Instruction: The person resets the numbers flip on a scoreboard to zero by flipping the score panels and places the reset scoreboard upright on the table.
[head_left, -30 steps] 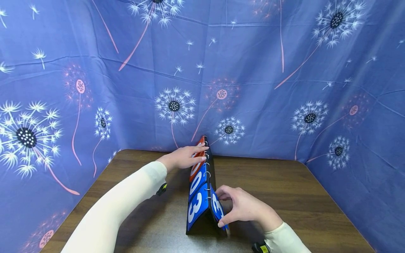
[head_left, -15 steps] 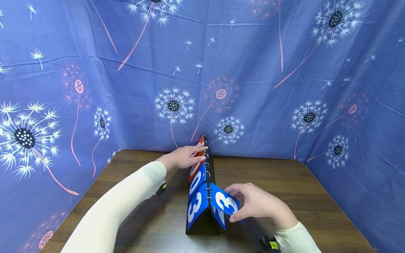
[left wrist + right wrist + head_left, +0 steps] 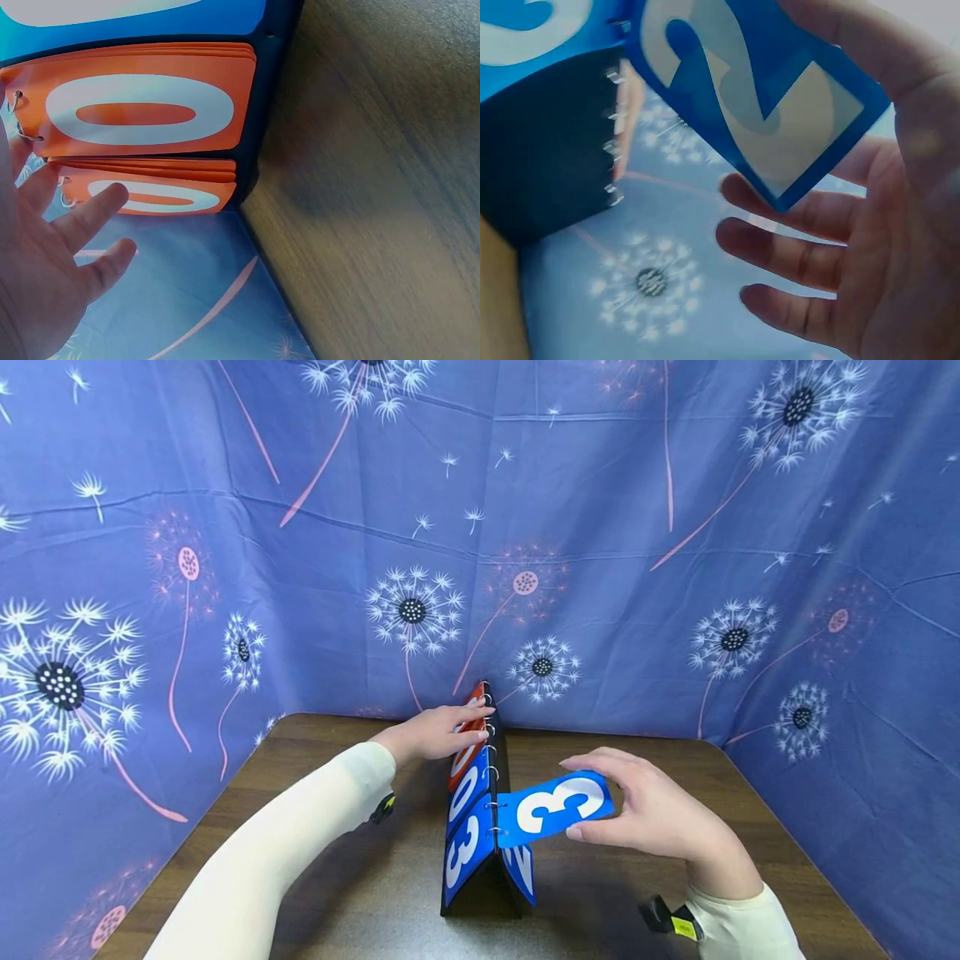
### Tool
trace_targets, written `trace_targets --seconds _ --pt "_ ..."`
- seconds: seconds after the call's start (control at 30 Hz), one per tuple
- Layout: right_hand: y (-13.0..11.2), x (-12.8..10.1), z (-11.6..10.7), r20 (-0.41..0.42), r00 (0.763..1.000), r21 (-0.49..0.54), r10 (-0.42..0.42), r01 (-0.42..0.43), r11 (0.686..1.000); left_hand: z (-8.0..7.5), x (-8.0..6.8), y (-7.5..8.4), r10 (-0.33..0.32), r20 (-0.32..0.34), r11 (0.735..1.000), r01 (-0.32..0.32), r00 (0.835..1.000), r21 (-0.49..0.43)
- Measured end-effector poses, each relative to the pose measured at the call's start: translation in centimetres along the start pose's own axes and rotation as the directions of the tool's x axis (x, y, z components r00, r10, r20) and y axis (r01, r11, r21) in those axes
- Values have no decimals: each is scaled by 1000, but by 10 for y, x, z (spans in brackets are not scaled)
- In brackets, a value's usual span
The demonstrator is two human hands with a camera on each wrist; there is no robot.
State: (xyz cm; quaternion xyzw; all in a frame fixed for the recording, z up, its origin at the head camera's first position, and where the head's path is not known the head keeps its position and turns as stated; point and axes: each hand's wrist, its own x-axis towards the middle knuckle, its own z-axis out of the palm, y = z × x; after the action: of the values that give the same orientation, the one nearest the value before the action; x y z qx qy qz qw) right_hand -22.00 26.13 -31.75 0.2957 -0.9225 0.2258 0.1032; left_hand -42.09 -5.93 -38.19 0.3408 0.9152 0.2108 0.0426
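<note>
A tent-shaped flip scoreboard (image 3: 503, 764) with number cards on rings along its ridge stands on the table. My right hand (image 3: 660, 806) pinches the outer edges of a blue card (image 3: 551, 812) marked 3, between thumb and fingers. The card is swung out nearly level from the rings, to the right. Its other face shows a 2 in the right wrist view. Below it, another blue card (image 3: 520, 870) hangs against the right side. My left hand (image 3: 431, 733) rests with extended fingers on the scoreboard's far part, over red-orange cards (image 3: 142, 109) marked 0.
On the scoreboard's left face are blue cards showing 0 (image 3: 467, 793) and 3 (image 3: 461, 853). A brown wooden table (image 3: 645, 760) lies beneath. Blue dandelion-print cloth (image 3: 600, 527) hangs behind and at both sides.
My right hand has lifted the blue 3 card away from the scoreboard's right side, swinging it outward and up, uncovering the card beneath. My left hand has stayed in place.
</note>
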Motion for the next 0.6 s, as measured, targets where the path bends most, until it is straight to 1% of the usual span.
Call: trace_targets --seconds 0.07,0.13,0.23,0.3,0.4,0.47,0.53,0.6 --pt "-7 6 -5 -32 999 4 -30 30 1000 0 0 0 -5 0 1000 5 1000 4" --pt "-15 14 -9 -44 998 31 -38 40 999 1 0 0 -8 1 1000 8 1000 4" --pt "-26 29 -9 -38 998 116 -52 56 992 2 0 0 -17 7 1000 17 1000 7" --pt "-34 40 -6 -32 996 190 -79 83 978 3 0 0 -19 9 1000 19 1000 -1" --pt "-47 56 4 -16 988 293 -154 152 944 2 0 0 -36 10 999 36 999 -14" --pt "-56 66 15 -1 976 345 -219 205 916 2 0 -1 -36 13 999 36 999 -24" --pt "-63 75 26 24 960 370 -277 249 895 0 1 -1 -7 20 1000 8 1000 -30" --pt "-69 81 38 53 944 356 -325 286 890 -1 3 -2 28 23 999 -28 999 -26"
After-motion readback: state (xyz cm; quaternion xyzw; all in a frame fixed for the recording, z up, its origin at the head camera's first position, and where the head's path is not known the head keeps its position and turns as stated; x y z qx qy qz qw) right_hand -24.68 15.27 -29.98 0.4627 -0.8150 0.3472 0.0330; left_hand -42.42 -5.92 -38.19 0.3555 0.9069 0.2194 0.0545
